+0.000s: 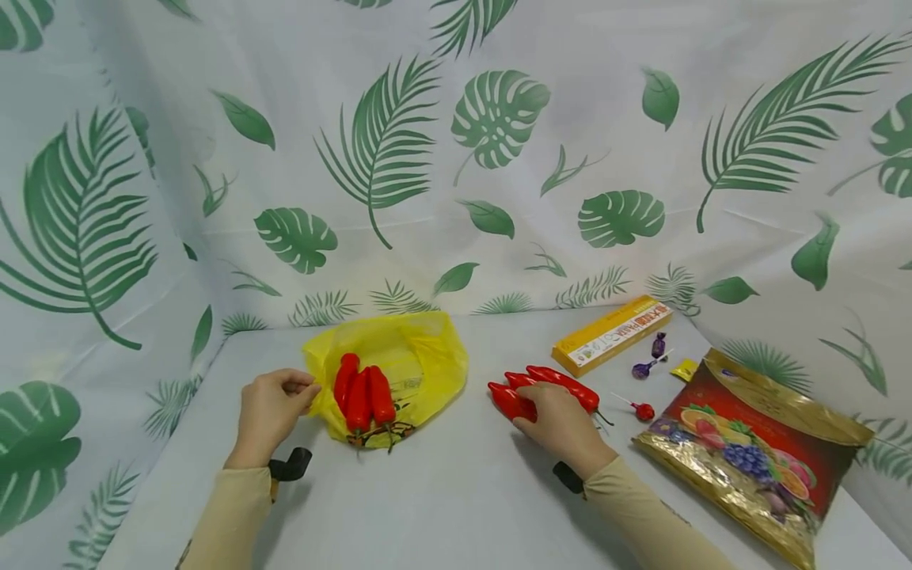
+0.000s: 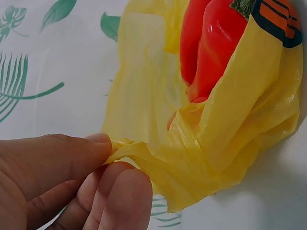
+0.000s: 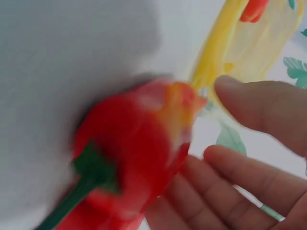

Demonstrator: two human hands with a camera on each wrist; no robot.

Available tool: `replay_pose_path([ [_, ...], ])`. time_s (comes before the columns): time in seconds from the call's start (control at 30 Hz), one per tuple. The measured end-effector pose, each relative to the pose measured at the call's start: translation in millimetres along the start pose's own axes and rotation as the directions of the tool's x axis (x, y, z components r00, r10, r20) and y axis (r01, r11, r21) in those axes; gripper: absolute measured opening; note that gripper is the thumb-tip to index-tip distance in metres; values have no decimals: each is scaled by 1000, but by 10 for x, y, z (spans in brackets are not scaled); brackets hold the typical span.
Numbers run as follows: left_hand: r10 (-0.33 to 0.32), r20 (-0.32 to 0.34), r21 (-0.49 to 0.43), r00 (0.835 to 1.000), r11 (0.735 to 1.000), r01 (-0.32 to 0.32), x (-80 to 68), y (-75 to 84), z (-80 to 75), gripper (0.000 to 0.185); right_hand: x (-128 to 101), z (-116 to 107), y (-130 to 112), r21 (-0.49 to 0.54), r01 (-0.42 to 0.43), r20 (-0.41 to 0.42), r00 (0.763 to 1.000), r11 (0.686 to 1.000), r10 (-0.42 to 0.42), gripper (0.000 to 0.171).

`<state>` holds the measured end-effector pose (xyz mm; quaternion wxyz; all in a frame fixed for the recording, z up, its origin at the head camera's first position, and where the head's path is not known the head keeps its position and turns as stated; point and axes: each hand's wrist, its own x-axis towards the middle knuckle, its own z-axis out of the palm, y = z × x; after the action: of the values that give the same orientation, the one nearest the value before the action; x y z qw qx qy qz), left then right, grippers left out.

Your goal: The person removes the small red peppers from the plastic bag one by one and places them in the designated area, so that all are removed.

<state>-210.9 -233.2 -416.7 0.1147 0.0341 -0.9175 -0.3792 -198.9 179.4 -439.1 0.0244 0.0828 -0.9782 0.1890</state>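
My left hand (image 1: 271,413) pinches the edge of a yellow plastic bag (image 1: 443,360) between thumb and fingers. Inside the bag's mouth lie red peppers (image 1: 359,408) with green stems; the left wrist view shows them above the gathered plastic (image 2: 192,163). To the right of the bag, my right hand (image 1: 563,425) is over a small group of red peppers (image 1: 566,381) on the table. In the right wrist view its fingers touch the side of a blurred red pepper (image 3: 129,134), while the thumb stands apart from it. The hand partly hides these peppers in the head view.
A yellow pasta box (image 1: 613,335) lies at the back right. Near it are a purple lollipop (image 1: 643,370), a purple wrapped candy (image 1: 659,346), a small yellow packet (image 1: 685,369) and a red lollipop (image 1: 644,412). A large red-and-gold candy bag (image 1: 755,459) lies far right.
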Motion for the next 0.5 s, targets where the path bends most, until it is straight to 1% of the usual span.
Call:
replay_pose_path([
  [0.13,-8,12,3,1000,1000,8,5,-3,19,21,58,54,-89,96,79,-6,997,992,-79,52],
  [0.2,-8,9,10,1000,1000,7,9,-10,22,21,118,106,-134,167,113,-14,994,980,-112,50],
  [0.23,-7,6,15,1000,1000,7,11,-13,22,21,153,137,-157,205,116,-14,993,972,-116,50],
  [0.33,-4,-3,19,1000,1000,4,18,-24,20,21,278,250,-231,329,111,-6,993,938,-115,47],
  [0.4,-7,-4,16,1000,1000,7,17,-30,22,20,354,330,-290,409,100,13,993,907,-115,45],
  [0.5,-15,-1,11,1000,1000,15,21,-32,21,20,464,437,-431,481,107,34,990,870,-141,43],
])
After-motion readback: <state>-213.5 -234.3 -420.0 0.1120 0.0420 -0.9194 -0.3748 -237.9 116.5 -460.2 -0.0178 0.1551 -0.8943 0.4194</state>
